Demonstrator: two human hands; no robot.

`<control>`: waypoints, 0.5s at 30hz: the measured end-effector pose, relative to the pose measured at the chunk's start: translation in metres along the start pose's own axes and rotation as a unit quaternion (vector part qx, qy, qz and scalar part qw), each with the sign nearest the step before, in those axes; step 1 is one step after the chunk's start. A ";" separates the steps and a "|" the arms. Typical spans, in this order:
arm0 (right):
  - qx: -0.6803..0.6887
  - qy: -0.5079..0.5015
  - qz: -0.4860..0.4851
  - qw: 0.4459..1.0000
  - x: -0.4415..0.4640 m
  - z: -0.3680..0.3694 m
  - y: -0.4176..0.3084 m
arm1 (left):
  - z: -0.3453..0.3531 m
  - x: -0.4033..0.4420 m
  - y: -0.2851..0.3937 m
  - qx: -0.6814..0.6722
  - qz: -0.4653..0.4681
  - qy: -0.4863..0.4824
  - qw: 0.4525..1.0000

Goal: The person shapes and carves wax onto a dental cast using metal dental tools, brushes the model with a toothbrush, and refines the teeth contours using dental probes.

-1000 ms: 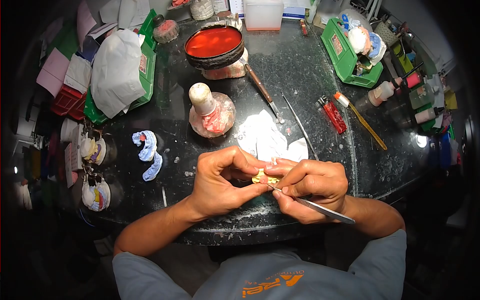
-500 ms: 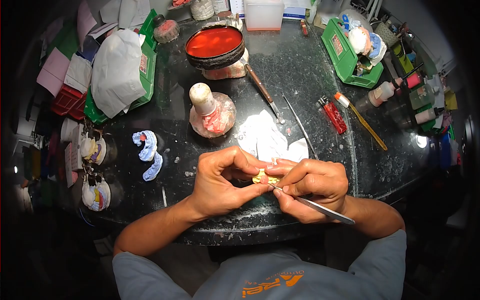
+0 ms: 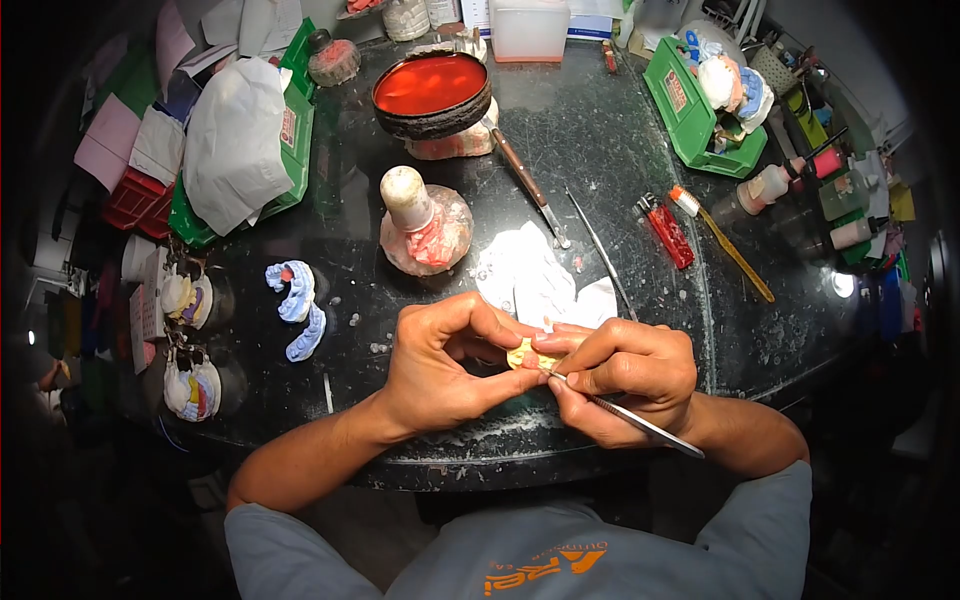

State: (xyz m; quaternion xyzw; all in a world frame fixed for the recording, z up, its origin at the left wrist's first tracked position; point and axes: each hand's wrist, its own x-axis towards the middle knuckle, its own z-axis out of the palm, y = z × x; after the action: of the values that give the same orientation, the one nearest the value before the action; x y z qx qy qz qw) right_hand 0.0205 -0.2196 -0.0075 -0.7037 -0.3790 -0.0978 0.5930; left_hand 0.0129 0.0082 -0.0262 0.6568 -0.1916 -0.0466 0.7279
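Note:
Between the thumb and fingers of my left hand (image 3: 440,365) is a small yellow dental cast (image 3: 516,357) with a bit of pink wax on it. My right hand (image 3: 640,375) is closed, pen-like, round a slim metal carving tool (image 3: 648,427). The tool's tip meets the cast's right side, though fingers partly hide the contact. Fingertips of my right hand rest against the cast's far edge. A crumpled white cloth (image 3: 535,275) lies just beyond my hands.
Behind stand a spirit lamp (image 3: 428,240) and a pan of red wax (image 3: 383,115). A wooden-handled wax knife (image 3: 518,170), thin metal probe (image 3: 597,245) and toothbrush (image 3: 735,255) lie rightward. Blue casts (image 3: 295,300) sit left. Green boxes (image 3: 690,120) flank the back.
The yellow cast has tilted slightly in my fingers, showing more of its face. The carving tool's rear end has shifted a little left and down.

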 end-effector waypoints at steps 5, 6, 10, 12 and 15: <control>0.020 -0.022 -0.010 1.000 0.002 -0.004 0.000 | 0.001 0.000 0.001 -0.017 -0.009 0.001 1.000; 0.016 -0.013 -0.006 1.000 0.002 -0.003 0.001 | 0.001 0.000 0.000 -0.018 -0.009 0.001 1.000; 0.009 0.010 0.003 1.000 0.001 0.000 0.002 | 0.001 0.001 0.000 -0.029 -0.018 0.008 0.999; 0.010 0.011 0.005 1.000 0.002 0.000 0.002 | 0.002 0.001 0.000 -0.027 -0.019 0.016 0.999; 0.012 0.006 0.010 1.000 0.002 -0.001 0.001 | 0.002 0.001 0.000 -0.019 -0.017 0.016 1.000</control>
State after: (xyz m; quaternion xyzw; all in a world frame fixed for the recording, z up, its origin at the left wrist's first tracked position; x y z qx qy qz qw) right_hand 0.0232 -0.2193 -0.0070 -0.6996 -0.3694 -0.0915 0.6047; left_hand 0.0130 0.0064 -0.0256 0.6470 -0.1678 -0.0517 0.7420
